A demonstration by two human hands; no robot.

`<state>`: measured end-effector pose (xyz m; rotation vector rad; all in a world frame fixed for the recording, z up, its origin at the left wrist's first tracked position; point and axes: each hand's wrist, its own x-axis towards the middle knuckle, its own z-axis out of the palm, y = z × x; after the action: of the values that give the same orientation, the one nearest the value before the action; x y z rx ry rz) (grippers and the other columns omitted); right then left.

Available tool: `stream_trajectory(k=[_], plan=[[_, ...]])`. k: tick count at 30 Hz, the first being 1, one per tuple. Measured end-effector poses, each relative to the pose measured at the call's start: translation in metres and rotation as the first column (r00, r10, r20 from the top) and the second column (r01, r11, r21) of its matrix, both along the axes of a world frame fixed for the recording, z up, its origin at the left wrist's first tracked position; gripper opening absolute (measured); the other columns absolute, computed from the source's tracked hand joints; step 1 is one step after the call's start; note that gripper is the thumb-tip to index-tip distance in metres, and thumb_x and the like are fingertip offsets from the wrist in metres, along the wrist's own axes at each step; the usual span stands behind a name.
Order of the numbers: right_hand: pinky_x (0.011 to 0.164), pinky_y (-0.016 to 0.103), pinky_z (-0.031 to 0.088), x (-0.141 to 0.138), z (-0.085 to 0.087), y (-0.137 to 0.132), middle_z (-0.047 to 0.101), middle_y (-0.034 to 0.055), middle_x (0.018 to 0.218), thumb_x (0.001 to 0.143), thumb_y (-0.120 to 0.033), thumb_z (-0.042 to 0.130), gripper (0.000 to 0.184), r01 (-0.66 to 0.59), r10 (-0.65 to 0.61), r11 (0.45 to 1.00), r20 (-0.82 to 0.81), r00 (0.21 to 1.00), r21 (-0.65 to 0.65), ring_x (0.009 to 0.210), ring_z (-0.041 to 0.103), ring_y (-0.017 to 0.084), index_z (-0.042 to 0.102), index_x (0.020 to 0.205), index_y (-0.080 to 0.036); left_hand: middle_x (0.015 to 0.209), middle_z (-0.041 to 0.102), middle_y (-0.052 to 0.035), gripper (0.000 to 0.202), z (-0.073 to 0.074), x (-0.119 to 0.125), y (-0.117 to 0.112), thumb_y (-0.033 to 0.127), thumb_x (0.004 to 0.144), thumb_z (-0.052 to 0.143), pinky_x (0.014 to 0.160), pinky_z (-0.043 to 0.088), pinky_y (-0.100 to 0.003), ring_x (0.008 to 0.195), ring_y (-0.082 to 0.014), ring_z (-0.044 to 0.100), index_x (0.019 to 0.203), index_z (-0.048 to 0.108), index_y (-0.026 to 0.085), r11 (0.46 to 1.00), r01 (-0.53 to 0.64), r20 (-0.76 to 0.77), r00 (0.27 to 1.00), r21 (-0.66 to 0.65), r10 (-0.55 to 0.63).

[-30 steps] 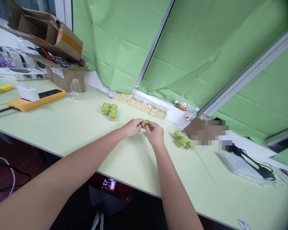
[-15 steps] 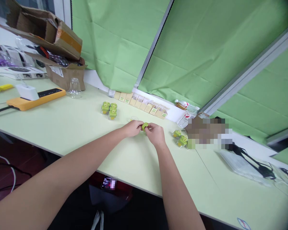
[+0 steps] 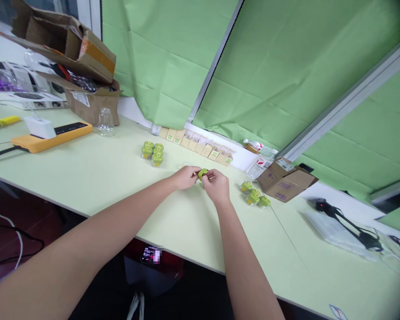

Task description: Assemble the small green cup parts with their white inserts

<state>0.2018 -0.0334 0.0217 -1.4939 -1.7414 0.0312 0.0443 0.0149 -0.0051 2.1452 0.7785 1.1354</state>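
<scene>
**A:** ok what are the hands actually doing here?

**B:** Both bare hands are up together over the pale green table (image 3: 96, 178), about mid-table. The left hand (image 3: 186, 177) and right hand (image 3: 217, 186) are pinching a small green plastic piece (image 3: 203, 174) between them.

**A:** fingers clamped on it or just touching?

**B:** Clamped, as far as I can see. The fingers on both hands are curled in and closed on it from either side, though they hide part of it, so I can't tell exactly what it is.

**A:** what's around it?

**B:** There's a cluster of clear cups with green tops (image 3: 152, 152) just left of the hands and a second cluster (image 3: 253, 196) to the right. A row of small kraft boxes (image 3: 196, 144) runs along the far edge. Further left are a clear glass jar (image 3: 105, 123) and an orange power strip (image 3: 50, 140). A flattened cardboard box (image 3: 283, 183) sits far right.
</scene>
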Motion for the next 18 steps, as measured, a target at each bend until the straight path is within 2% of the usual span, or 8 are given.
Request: stream_trajectory(k=[3, 5, 8, 10, 13, 18], plan=[[0.061, 0.027, 0.047, -0.0004, -0.0008, 0.0000, 0.067, 0.0019, 0.075, 0.079, -0.035, 0.058, 0.015, -0.043, 0.043, 0.999, -0.075, 0.996, -0.001, 0.059, 0.057, 0.014, 0.063, 0.079, -0.021, 0.072, 0.059, 0.0006, 0.015, -0.0003, 0.0009, 0.0013, 0.014, 0.079, 0.044, 0.063, 0.043, -0.025, 0.065, -0.0125, 0.056, 0.077, 0.058, 0.017, 0.998, 0.017, 0.042, 0.999, -0.055, -0.015], [0.059, 0.027, 0.049, -0.0010, -0.0007, 0.0001, 0.067, 0.0036, 0.084, 0.080, -0.039, 0.058, 0.020, -0.080, 0.081, 0.997, -0.161, 0.984, 0.010, 0.061, 0.058, 0.013, 0.062, 0.087, -0.020, 0.075, 0.060, 0.0004, 0.015, -0.0002, 0.0016, 0.0021, 0.017, 0.082, 0.045, 0.063, 0.044, -0.024, 0.065, -0.0115, 0.058, 0.080, 0.059, 0.017, 0.993, 0.030, 0.089, 0.996, -0.111, -0.020], [0.060, 0.029, 0.054, -0.0017, -0.0005, 0.0012, 0.063, 0.0100, 0.113, 0.075, -0.047, 0.066, 0.046, -0.116, 0.126, 0.992, -0.272, 0.954, 0.055, 0.083, 0.063, 0.019, 0.058, 0.111, -0.020, 0.077, 0.061, 0.0000, 0.015, -0.0004, 0.0021, 0.0032, 0.020, 0.083, 0.046, 0.061, 0.045, -0.023, 0.065, -0.0106, 0.059, 0.083, 0.060, 0.017, 0.982, 0.056, 0.162, 0.986, -0.179, -0.027], [0.066, 0.032, 0.057, -0.0014, -0.0013, 0.0027, 0.059, 0.0113, 0.123, 0.071, -0.049, 0.071, 0.058, -0.177, 0.180, 0.983, -0.275, 0.944, 0.036, 0.096, 0.062, 0.022, 0.057, 0.120, -0.022, 0.074, 0.059, 0.0001, 0.013, -0.0012, 0.0020, 0.0042, 0.018, 0.080, 0.047, 0.060, 0.044, -0.022, 0.065, -0.0106, 0.058, 0.081, 0.060, 0.016, 0.980, 0.078, 0.179, 0.983, -0.184, -0.045], [0.077, 0.035, 0.057, 0.0000, -0.0032, 0.0049, 0.066, 0.0087, 0.111, 0.074, -0.049, 0.070, 0.054, -0.245, 0.228, 0.968, -0.237, 0.944, -0.047, 0.092, 0.064, 0.021, 0.060, 0.119, -0.022, 0.071, 0.058, 0.0001, 0.012, -0.0029, 0.0014, 0.0062, 0.013, 0.076, 0.048, 0.061, 0.044, -0.023, 0.065, -0.0113, 0.057, 0.076, 0.059, 0.016, 0.981, 0.089, 0.157, 0.986, -0.170, -0.062], [0.077, 0.035, 0.053, -0.0006, -0.0011, 0.0015, 0.070, 0.0046, 0.094, 0.078, -0.049, 0.066, 0.043, -0.166, 0.161, 0.985, -0.105, 0.981, -0.044, 0.080, 0.064, 0.020, 0.064, 0.112, -0.022, 0.070, 0.060, 0.0000, 0.017, -0.0042, -0.0020, 0.0097, 0.013, 0.072, 0.048, 0.063, 0.043, -0.023, 0.065, -0.0116, 0.055, 0.077, 0.064, 0.015, 0.990, 0.051, 0.098, 0.995, -0.133, -0.038]])
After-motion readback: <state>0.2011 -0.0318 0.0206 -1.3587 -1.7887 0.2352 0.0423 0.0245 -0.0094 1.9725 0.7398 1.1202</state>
